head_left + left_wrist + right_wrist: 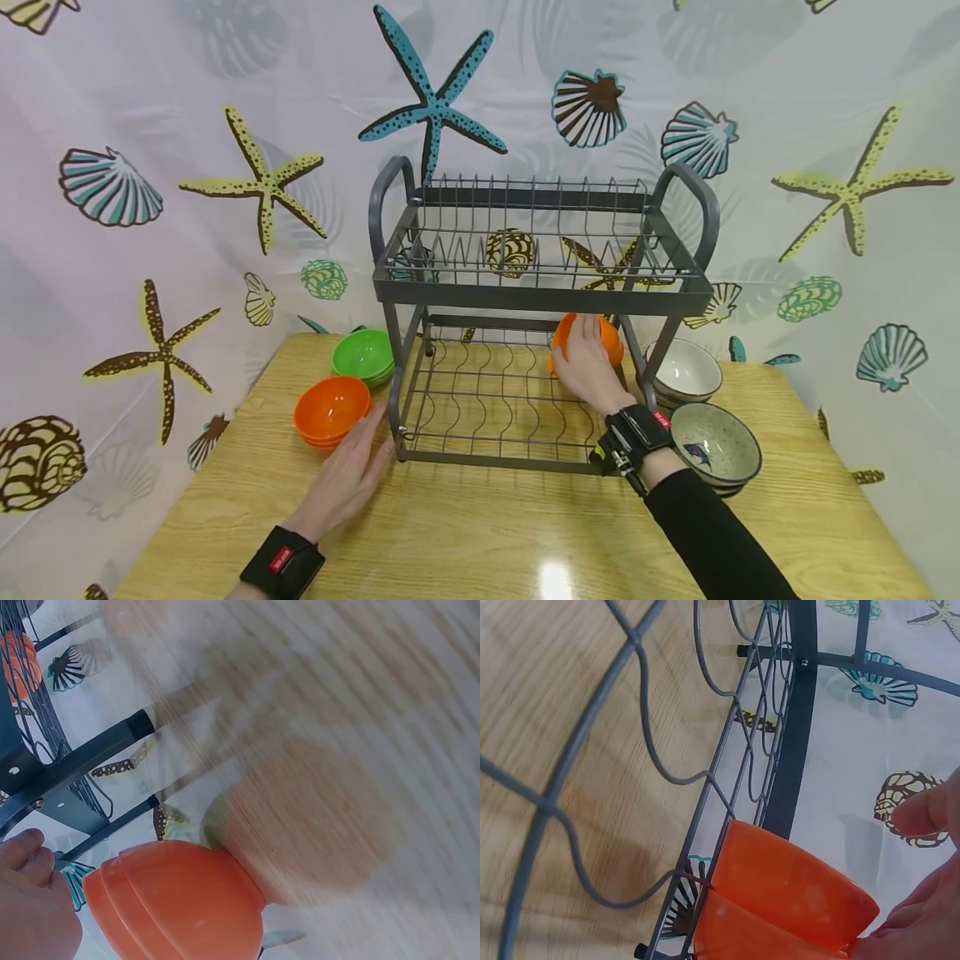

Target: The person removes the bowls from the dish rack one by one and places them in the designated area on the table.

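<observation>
My right hand (588, 362) reaches into the rack's lower tier. Its fingers lie at the rims of two orange bowls (787, 885), which stand tilted on their sides, side by side against the wavy wires. In the right wrist view the thumb (922, 811) sticks out apart from the bowls. My left hand (345, 471) is by the rack's front left leg, fingers extended, holding nothing. Beside it stands a stack of orange bowls (332, 410), also large in the left wrist view. The dark grey two-tier dish rack (543, 293) stands in the middle of the table.
Green bowls (363, 357) are stacked behind the orange ones on the left. Right of the rack stand white bowls (686, 371) and speckled bowls with a dark motif (720, 446). A curtain with starfish and shells (262, 183) hangs behind the wooden table (465, 533).
</observation>
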{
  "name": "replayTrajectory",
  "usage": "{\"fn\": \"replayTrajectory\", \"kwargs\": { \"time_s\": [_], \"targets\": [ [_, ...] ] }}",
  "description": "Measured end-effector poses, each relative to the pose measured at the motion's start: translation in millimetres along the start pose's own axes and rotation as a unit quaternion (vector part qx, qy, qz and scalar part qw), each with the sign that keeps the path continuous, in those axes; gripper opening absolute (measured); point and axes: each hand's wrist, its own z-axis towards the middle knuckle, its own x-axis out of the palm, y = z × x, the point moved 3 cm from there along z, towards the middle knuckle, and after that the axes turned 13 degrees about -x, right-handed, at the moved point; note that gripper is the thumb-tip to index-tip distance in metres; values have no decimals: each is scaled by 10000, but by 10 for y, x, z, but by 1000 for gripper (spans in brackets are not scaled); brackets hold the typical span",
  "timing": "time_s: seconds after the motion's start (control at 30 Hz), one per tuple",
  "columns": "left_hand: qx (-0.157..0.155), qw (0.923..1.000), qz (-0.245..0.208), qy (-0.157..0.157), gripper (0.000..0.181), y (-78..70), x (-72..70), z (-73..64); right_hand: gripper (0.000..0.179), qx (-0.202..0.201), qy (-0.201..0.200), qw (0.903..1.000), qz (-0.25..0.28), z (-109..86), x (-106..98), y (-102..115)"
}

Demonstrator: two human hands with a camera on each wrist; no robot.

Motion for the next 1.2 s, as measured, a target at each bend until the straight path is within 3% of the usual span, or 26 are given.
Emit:
{"fn": "replayTrajectory", "kwargs": {
  "time_s": [0.17, 0.33, 0.47, 0.63, 0.87, 1.1, 1.2],
  "targets": [
    [-128, 9998, -61, 161, 60, -7, -3, -11, 70, -168, -95, 9987, -473, 67, 25, 12],
    [-85, 9999, -57, 131, 61, -20, 5, -23, 62, -345, -180, 9915, -1240, 127, 52, 21],
    [-50, 9999, -54, 94, 61, -23, 11, -28, 59, -285, -153, 9874, -1548, 161, 71, 19],
    [-80, 9998, -62, 148, 61, -17, 9, -27, 47, -561, -391, 9824, -1736, 169, 77, 14],
    [-113, 9997, -69, 181, 61, 2, -8, -23, 46, -738, -549, 9875, -1282, 208, 125, -27],
    [-104, 9997, -79, 209, 61, -4, -6, -16, 40, -760, -841, 9688, -2204, 247, 158, -46],
    [-108, 9997, -67, 226, 61, -5, -2, -16, 38, -590, -888, 9676, -2291, 259, 158, -55]
  ]
}}
